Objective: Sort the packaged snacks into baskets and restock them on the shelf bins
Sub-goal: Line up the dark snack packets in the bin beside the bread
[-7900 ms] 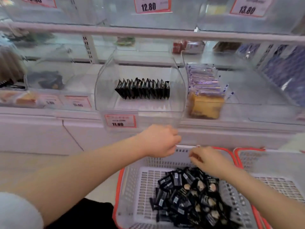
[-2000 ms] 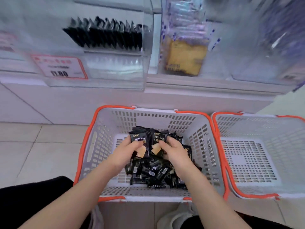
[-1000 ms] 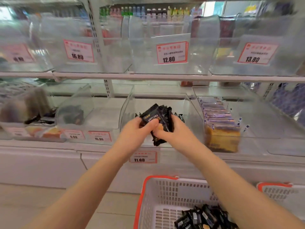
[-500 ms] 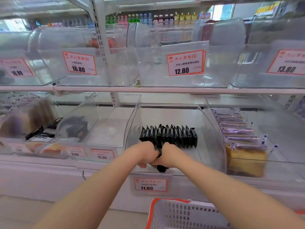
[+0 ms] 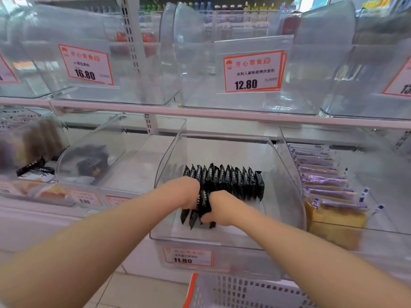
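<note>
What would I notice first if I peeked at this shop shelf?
Two hands, the left hand and right hand, squeeze a bunch of black snack packets between them inside the clear middle bin. Right behind them a neat row of black packets stands upright. Above, a bright orange 12.80 price tag hangs on an upper bin.

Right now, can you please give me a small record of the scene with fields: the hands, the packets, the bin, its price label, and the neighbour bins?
left hand: grips the bundle from the left
right hand: grips the bundle from the right
bundle of black packets: held inside the bin, in front of the row
row of black packets: standing upright
clear bin: lower shelf
price label: 11.80
right neighbour bin: purple-wrapped cakes
basket: on the floor below, contents not visible
</note>
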Demonstrator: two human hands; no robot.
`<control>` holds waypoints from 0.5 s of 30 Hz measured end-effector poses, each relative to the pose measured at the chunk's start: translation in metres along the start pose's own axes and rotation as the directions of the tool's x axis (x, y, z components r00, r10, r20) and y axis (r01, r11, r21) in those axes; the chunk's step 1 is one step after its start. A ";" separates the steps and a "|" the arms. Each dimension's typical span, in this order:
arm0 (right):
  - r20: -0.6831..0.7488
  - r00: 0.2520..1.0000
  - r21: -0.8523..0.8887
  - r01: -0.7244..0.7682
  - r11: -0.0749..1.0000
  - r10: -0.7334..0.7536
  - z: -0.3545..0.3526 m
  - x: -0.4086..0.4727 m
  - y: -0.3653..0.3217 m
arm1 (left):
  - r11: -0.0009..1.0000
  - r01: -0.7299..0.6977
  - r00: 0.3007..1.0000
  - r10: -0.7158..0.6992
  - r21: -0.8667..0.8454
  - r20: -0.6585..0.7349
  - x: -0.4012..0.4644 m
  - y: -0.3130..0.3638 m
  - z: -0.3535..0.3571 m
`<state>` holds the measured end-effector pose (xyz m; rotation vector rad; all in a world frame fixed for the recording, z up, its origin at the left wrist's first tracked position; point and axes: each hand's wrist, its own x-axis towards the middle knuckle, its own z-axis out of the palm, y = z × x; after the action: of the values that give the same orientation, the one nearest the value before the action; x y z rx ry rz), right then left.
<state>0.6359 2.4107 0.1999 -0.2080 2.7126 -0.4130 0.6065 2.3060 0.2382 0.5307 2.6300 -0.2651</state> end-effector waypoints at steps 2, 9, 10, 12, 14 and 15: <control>-0.014 1.000 0.005 0.016 1.000 -0.016 0.000 0.007 -0.004 | 0.994 -0.005 1.000 0.007 0.112 -0.021 0.003 0.000 -0.002; -0.005 0.996 0.272 0.086 0.958 -0.088 -0.002 0.007 0.003 | 0.960 -0.068 0.995 0.046 0.273 0.088 0.007 -0.003 -0.004; -0.010 0.996 0.264 0.084 0.961 -0.084 -0.001 0.008 0.005 | 0.956 -0.050 0.997 0.031 0.289 0.071 0.009 -0.002 -0.002; -0.042 0.996 0.180 0.087 0.980 -0.081 0.002 0.012 0.005 | 0.947 -0.015 0.999 0.002 0.320 0.038 0.013 0.001 0.001; -0.072 0.996 0.078 0.067 0.995 -0.062 0.006 0.016 -0.001 | 0.939 -0.003 1.000 0.004 0.343 -0.002 0.016 -0.001 0.000; -0.088 0.995 0.031 0.053 0.998 -0.051 0.007 0.018 -0.004 | 0.937 0.000 1.000 0.010 0.351 -0.026 0.016 -0.003 -0.001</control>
<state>0.6221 2.4020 0.1886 -0.2575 2.7883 -0.4935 0.5916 2.3091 0.2322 0.6587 2.6174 -0.7405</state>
